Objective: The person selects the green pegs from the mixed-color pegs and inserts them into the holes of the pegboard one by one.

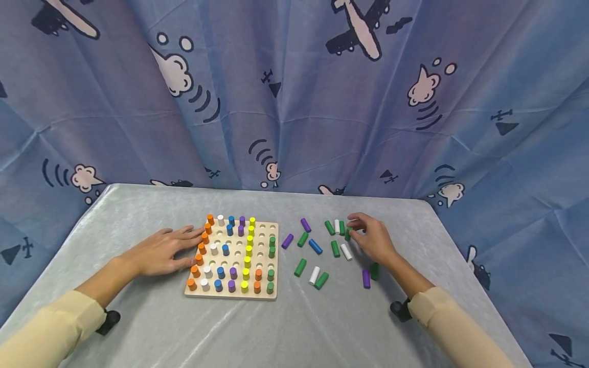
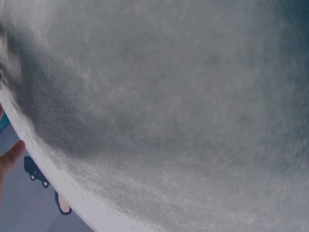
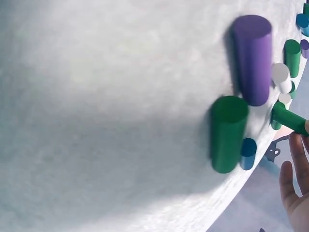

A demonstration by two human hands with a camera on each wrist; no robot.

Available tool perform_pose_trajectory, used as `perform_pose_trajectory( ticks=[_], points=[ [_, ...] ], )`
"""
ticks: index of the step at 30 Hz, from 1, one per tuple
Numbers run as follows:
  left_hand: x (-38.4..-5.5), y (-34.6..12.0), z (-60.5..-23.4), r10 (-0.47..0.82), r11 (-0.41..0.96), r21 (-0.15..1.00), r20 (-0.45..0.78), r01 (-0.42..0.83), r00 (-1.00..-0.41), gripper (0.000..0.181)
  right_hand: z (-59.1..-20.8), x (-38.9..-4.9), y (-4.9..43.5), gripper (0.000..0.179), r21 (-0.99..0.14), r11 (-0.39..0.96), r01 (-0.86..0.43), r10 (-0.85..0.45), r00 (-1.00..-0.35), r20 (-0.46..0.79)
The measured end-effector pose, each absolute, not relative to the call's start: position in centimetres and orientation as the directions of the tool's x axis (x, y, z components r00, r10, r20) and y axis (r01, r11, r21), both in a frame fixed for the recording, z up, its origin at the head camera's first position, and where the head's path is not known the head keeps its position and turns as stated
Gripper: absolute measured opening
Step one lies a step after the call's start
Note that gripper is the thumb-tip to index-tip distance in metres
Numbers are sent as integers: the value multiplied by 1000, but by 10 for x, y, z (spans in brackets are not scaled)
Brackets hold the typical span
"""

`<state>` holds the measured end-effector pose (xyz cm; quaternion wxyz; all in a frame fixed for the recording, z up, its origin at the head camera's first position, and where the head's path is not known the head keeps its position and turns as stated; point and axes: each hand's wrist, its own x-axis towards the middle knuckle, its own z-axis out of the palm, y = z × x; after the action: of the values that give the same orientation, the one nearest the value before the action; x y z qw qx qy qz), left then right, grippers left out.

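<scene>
A wooden pegboard [image 1: 261, 261] stands on the table with columns of coloured pegs in its holes. At the board's left edge my left hand [image 1: 161, 250] lies with straight fingers, beside the orange pegs [image 1: 202, 248]. Only a fingertip [image 2: 13, 153] of it shows in the left wrist view. To the right of the board, among loose pegs, my right hand [image 1: 371, 236] pinches a green peg [image 3: 288, 119] between thumb and fingers. The peg is tilted in the right wrist view and partly hidden by the fingers.
Loose pegs lie right of the board: several green, such as a green peg [image 1: 300, 267], a blue peg [image 1: 315, 246], white pegs [image 1: 314, 275] and purple pegs [image 1: 366, 278]. A grey cloth [image 1: 152, 327] covers the table. Behind it hangs a blue patterned curtain [image 1: 303, 102].
</scene>
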<state>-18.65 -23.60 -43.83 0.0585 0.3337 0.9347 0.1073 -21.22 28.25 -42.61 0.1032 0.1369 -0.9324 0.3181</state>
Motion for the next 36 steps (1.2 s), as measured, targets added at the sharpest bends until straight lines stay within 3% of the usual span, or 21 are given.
perform_pose_trajectory(
  ticks=[36],
  points=[
    [-185,-236,-436,652,739,228,-5,634,-758,66,-408,-236,145,32,-570,694,-440,-339,-898,280]
  ],
)
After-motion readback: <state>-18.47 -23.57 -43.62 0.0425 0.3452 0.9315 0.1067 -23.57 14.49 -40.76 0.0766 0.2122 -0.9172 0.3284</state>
